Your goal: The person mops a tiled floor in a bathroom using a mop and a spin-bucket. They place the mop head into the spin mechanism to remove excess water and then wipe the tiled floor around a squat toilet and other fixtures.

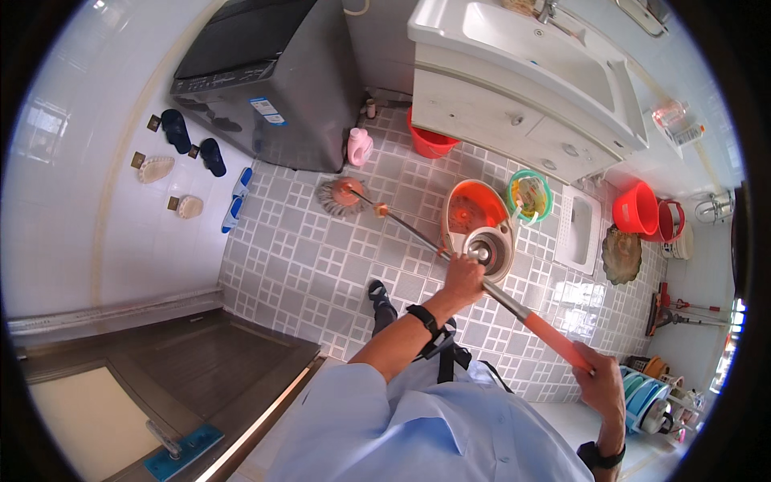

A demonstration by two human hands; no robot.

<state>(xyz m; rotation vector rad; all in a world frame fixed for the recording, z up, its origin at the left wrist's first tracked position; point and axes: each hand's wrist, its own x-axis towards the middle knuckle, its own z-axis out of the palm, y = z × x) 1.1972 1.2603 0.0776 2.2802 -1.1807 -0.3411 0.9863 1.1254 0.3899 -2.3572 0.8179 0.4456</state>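
A spin mop with a steel pole [415, 228] and orange grip [557, 340] slants across the view. Around the steel part of its pole, my left hand [465, 281] is closed. Farther up, near the end of the orange grip, my right hand [599, 376] is wrapped. The grey string mop head [342, 197] with its orange disc rests on the tiled floor [313, 253], in front of the washing machine. Beside the pole stands an orange and beige mop bucket [447, 208] with murky water and a metal spin basket [485, 252]. My left hand partly covers the basket's near edge.
A grey washing machine [301, 102] and pink detergent bottle [359, 147] stand beyond the mop head. Under the white vanity [476, 96] sits a red bucket [430, 142]. A green lined bin [530, 196], squat toilet [578, 229] and red pail [635, 208] are rightward; slippers [235, 200] left.
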